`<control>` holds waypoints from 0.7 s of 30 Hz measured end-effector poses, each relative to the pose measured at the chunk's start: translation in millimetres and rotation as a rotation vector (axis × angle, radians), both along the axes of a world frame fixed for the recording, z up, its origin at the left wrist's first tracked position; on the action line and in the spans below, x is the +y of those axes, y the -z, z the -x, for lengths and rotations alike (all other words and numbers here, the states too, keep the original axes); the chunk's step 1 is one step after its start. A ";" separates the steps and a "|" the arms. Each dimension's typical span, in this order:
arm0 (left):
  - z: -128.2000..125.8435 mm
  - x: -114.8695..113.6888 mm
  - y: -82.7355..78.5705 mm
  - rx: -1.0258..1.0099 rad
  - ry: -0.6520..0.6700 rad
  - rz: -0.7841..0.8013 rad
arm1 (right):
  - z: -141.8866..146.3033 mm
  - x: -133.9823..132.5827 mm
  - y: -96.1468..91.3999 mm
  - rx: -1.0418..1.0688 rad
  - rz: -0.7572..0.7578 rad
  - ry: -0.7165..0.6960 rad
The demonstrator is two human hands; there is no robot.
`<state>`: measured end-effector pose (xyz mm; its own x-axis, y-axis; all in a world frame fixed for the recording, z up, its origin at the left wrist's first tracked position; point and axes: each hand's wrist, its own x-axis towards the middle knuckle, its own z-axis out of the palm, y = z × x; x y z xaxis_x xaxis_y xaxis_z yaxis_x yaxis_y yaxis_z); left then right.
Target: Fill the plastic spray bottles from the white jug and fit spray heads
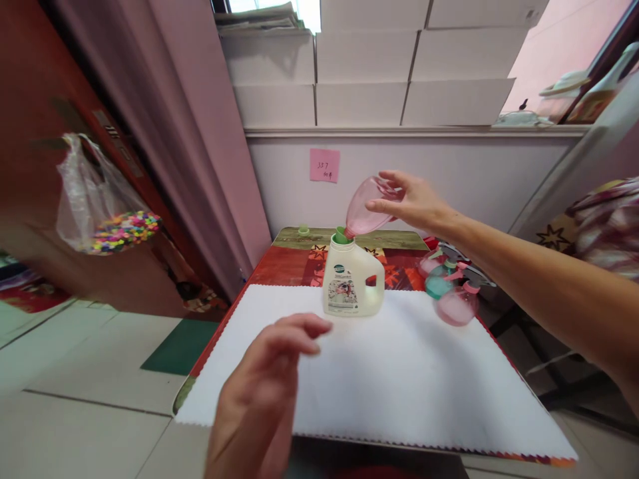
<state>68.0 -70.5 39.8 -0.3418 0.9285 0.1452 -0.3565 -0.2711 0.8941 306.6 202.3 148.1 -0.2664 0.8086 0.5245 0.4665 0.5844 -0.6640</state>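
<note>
My right hand [407, 199] grips a clear pink bottle [367, 206] by its base. The bottle is tipped neck-down, its mouth at the green spout [342, 234] in the opening of a cream detergent jug [344, 283]. The jug stands upright, label facing me and handle to the right. Whether liquid is flowing I cannot make out. In front of the jug hovers my left hand [269, 376], slightly blurred, fingers loosely curved apart and nothing held.
Pink and teal pump bottles [456, 306] cluster at the table's right edge. A small green cap [303, 230] lies at the back left. A white mat [379, 379] covers the table's front part. On the wall is a pink note [324, 165]; a plastic bag [107, 206] hangs at left.
</note>
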 end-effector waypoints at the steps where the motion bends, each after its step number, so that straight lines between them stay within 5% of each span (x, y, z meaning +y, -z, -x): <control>1: 6.4 17.1 5.5 0.112 -0.026 0.048 | -1.8 0.5 2.2 0.022 -0.005 -0.011; 5: 48.1 64.9 65.6 0.670 -0.094 0.329 | -9.6 5.7 12.9 0.061 -0.002 -0.039; 8: 70.7 75.8 113.9 1.122 -0.105 0.548 | -14.5 6.7 20.6 0.160 0.022 -0.039; 10: 73.3 79.4 132.5 1.200 -0.097 0.622 | -16.7 0.7 29.3 0.303 0.077 -0.013; 14: 60.1 89.5 139.9 1.246 -0.114 0.691 | -20.3 -32.2 73.2 0.679 0.297 -0.025; 18: 42.2 99.6 135.3 1.328 -0.143 0.749 | -21.8 -82.6 152.5 0.878 0.439 -0.119; 21: 26.8 109.1 136.9 1.361 -0.130 0.770 | -16.5 -119.0 206.4 1.083 0.745 -0.092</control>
<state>41.3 38.6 -97.1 -0.4344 0.8974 -0.0773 0.7904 0.4209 0.4452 323.1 83.4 -58.3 -0.0657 0.9963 -0.0549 -0.5228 -0.0812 -0.8486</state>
